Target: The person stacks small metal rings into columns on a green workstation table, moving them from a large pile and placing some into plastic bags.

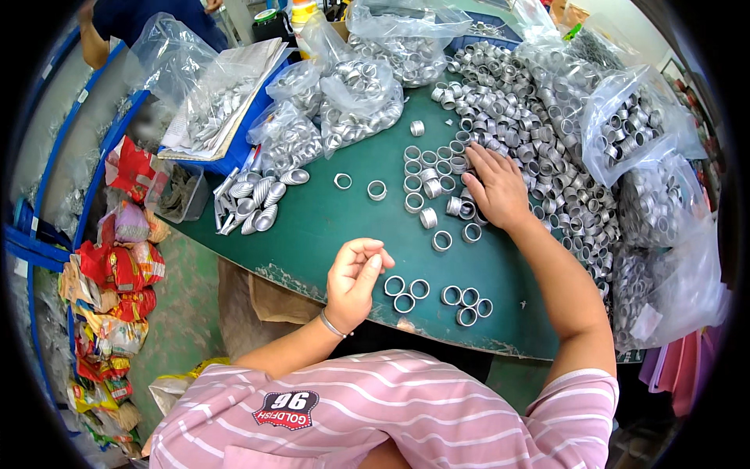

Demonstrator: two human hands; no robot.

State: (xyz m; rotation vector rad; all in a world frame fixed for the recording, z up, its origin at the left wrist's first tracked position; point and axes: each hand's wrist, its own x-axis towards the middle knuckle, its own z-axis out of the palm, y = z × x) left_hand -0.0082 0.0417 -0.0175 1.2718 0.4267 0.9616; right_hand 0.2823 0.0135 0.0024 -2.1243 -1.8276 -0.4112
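A right hand (498,186) is lying outspread over silvery cylindrical metal rings (432,187), many facing upward (axes vertical); the left hand (355,280) is hovering half-curled, grip unclear.

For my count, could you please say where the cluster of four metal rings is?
In the head view, the cluster of four metal rings lies right of centre on the green tabletop, by its near edge, right of the cluster of three.

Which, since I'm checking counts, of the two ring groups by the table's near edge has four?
The right group: it has four rings. The left group, closer to the left hand, has only three.
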